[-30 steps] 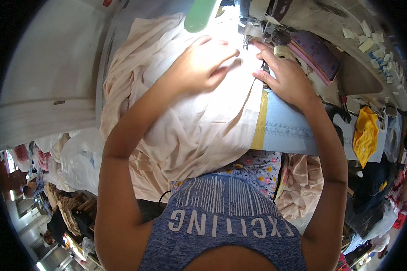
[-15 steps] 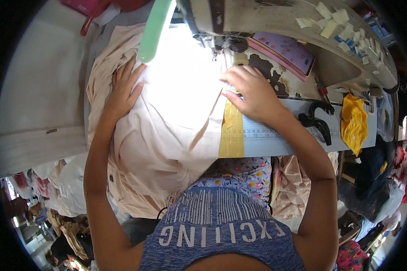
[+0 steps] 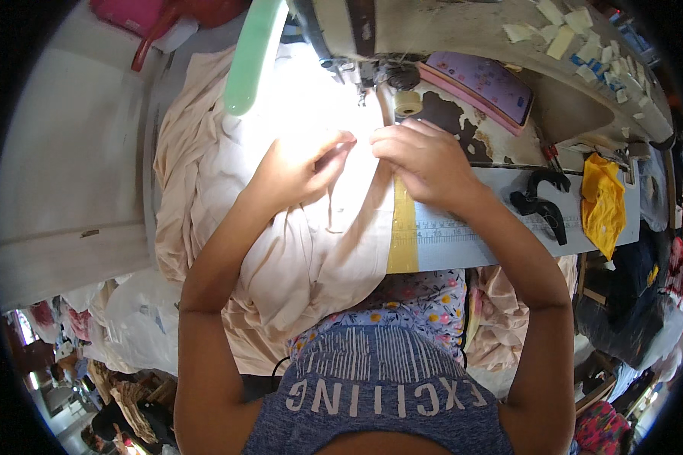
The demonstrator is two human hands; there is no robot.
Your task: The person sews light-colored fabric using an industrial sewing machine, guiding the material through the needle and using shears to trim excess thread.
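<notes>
Both hands are at work on the pale peach fabric [image 3: 296,250], which lies spread over the bench [image 3: 68,189] in front of the sewing machine [image 3: 402,30] and spills off the near edge into the person's lap.

Left hand [image 3: 300,167]: fingers closed in a pinch on a fold of the fabric, just short of the needle area [image 3: 363,92]. Right hand [image 3: 425,159]: fingers curled and closed on the same edge of fabric, directly opposite the left; the two sets of fingertips nearly touch. The lamp glare washes out the cloth between them, so the exact fold or seam held cannot be told.

Surroundings: a yellow measuring strip [image 3: 402,235] runs along the bench toward the near edge, under the right wrist. A thread spool [image 3: 407,103] stands just beside the needle area. Black shears [image 3: 542,203] and a yellow cloth [image 3: 601,201] lie toward the right edge, well apart from the hands. A green tube [image 3: 252,57] hangs over the far left of the fabric.

Assessment: the step in hand appears to be aligning an edge ahead of the needle. To do it well, I judge that both pinches should hold the layers flush and flat, the slack bulk in the lap should be kept from dragging the piece off line, and fingertips should stay clear of the needle.
</notes>
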